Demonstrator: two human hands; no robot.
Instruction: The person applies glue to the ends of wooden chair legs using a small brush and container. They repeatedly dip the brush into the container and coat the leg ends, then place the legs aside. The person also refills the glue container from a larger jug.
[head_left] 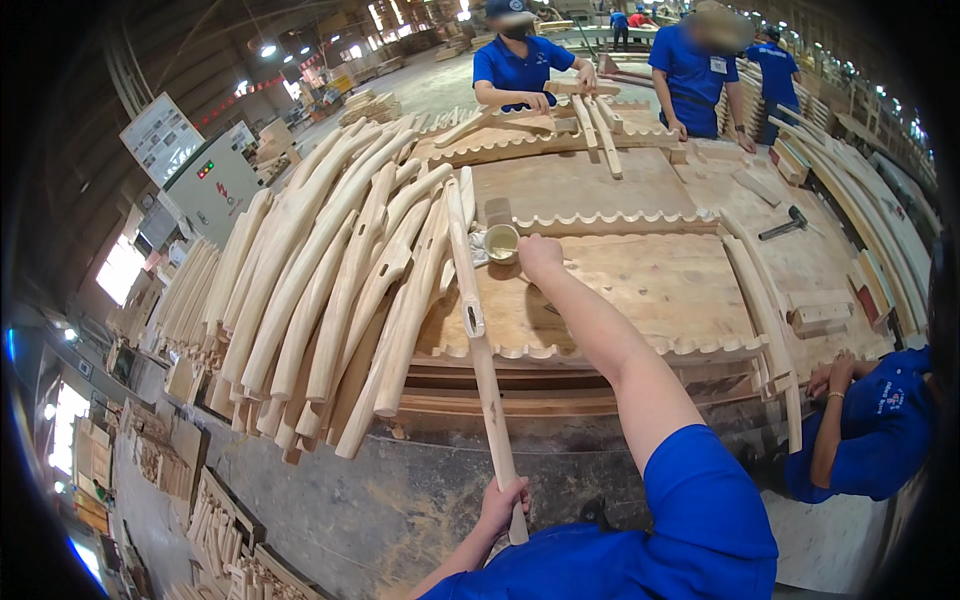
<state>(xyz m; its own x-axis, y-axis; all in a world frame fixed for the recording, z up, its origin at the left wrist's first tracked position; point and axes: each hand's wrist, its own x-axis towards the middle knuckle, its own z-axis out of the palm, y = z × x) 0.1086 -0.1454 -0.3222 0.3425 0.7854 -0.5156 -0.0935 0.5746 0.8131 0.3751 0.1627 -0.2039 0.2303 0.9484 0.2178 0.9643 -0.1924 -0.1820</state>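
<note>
My left hand (pixel 507 503) is wrapped round the lower end of a long, pale wooden leg (pixel 484 375). This piece slants up and away across the table's front edge, with a slot cut near its middle. My right hand (pixel 542 257) is closed beside a small round cup (pixel 501 243) with some pale stuff inside. A thin tip pokes out at the right of that fist; whether I grip a stick or the cup itself is hidden. White crumpled material (pixel 478 246) lies left of the cup.
Many curved wooden legs (pixel 335 260) are heaped at the left. Scalloped wooden rails (pixel 620 222) cross the worktable (pixel 640 285). A hammer (pixel 783 225) lies at the right. Co-workers in blue stand at the far side (pixel 527 65) and near right (pixel 865 420). One handles wooden pieces.
</note>
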